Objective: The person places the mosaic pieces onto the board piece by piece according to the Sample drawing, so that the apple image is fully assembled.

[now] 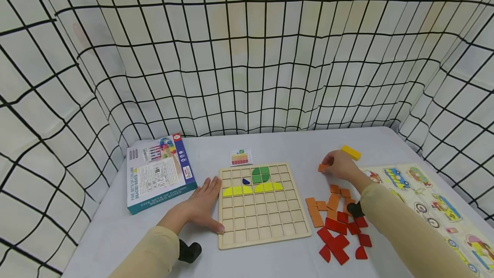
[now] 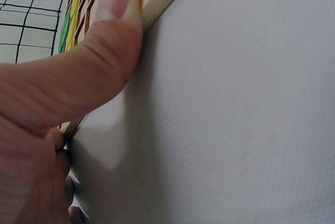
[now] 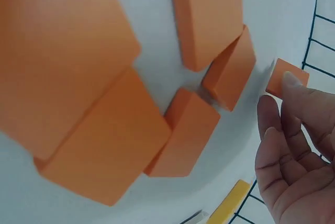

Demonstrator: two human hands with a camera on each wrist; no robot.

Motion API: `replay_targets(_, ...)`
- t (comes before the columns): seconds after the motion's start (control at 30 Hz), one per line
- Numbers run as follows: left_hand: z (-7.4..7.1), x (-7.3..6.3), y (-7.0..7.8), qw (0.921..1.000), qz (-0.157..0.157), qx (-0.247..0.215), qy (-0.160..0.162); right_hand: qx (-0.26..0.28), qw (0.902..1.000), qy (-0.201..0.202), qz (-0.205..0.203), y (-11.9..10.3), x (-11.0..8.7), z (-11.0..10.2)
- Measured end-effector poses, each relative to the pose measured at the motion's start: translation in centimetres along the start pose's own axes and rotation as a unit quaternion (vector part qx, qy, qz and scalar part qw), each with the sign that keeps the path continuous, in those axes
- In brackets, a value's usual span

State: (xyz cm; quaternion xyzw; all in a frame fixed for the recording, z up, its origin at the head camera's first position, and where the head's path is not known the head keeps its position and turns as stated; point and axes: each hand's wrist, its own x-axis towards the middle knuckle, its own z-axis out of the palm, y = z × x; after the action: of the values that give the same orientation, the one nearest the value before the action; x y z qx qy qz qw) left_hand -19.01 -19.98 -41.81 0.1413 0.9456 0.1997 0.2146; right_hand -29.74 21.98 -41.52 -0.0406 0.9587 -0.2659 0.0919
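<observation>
My left hand [image 1: 201,206] rests at the left side of a wooden grid board [image 1: 266,222], fingers spread along its edge. In the left wrist view the thumb [image 2: 112,4] lies on the board's rim. Green pieces [image 1: 260,175], yellow pieces [image 1: 237,190] and a small dark blue piece [image 1: 246,181] sit on the board's far half. To the right of the board, my right hand [image 1: 341,165] pinches a small square orange block [image 3: 276,73] between thumb and fingers. Loose orange blocks [image 1: 333,201] and red blocks [image 1: 335,226] lie nearer on the white table.
A small pattern card [image 1: 241,157] lies behind the board. At the left is a boxed bead set [image 1: 162,175]. A yellow block [image 1: 351,152] lies beyond the right hand, and a printed picture sheet [image 1: 418,192] covers the right side. Black netting [image 1: 247,63] surrounds the table's back and sides.
</observation>
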Motion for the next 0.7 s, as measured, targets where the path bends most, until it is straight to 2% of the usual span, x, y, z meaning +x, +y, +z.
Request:
replay_targets(0.13, -0.1, -0.1, -0.1, 1.0000, -0.002, -0.001, 0.000, 0.044, 0.9988, -0.004, -0.023, -1.1, -0.6, 0.4)
replay_targets(0.33, -0.3, -0.3, 0.0, 1.0000, 0.000, -0.007, -0.001, 0.088, 0.9918, -0.053, -0.075, -4.6, -1.9, 2.4)
replay_targets(0.5, -0.1, -0.1, -0.1, 1.0000, 0.001, -0.008, 0.000, 0.104, 0.9847, -0.081, -0.114, -6.9, -2.7, 4.3)
replay_targets(0.7, -0.1, -0.2, 0.1, 0.9999, 0.005, -0.010, 0.002, 0.097, 0.9798, -0.109, -0.136, -7.7, -3.6, 5.4)
